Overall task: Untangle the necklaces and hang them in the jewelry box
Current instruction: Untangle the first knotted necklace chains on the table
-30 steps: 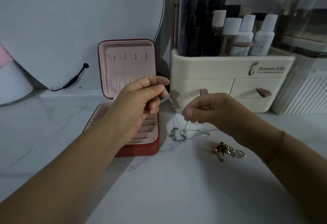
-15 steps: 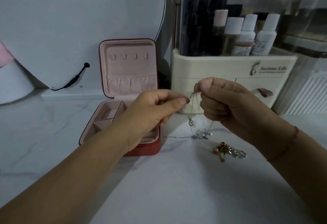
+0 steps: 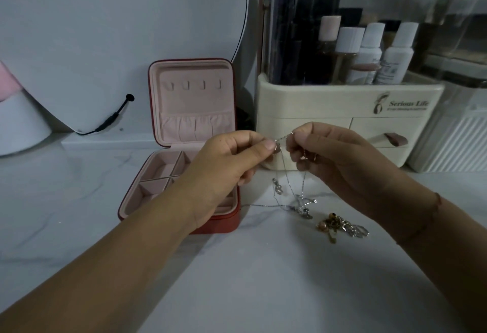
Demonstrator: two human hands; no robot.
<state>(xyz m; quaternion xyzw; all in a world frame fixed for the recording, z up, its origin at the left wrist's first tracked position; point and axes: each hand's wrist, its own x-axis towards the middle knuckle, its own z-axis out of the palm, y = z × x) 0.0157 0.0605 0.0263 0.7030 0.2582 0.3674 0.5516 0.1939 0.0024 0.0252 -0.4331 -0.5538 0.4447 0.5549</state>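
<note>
A thin silver necklace chain [image 3: 286,177] hangs between my two hands above the marble counter. My left hand [image 3: 226,166] pinches its top end between thumb and forefinger. My right hand [image 3: 332,156] pinches the chain just beside it. The lower part of the chain lies in a small silver tangle [image 3: 301,205] on the counter. The red jewelry box [image 3: 184,153] stands open to the left, its pink lid upright with a row of small hooks [image 3: 193,85]. My left hand covers part of the box tray.
A second heap of gold and silver jewelry [image 3: 341,226] lies right of the tangle. A cream cosmetics organiser [image 3: 342,111] with bottles and drawers stands behind my hands. A round mirror [image 3: 126,43] with a black cable leans at the back left.
Both hands rose and came together. My right hand lifted from low over the tangle to the chain's top. The chain now hangs longer, with less of it lying on the counter.
</note>
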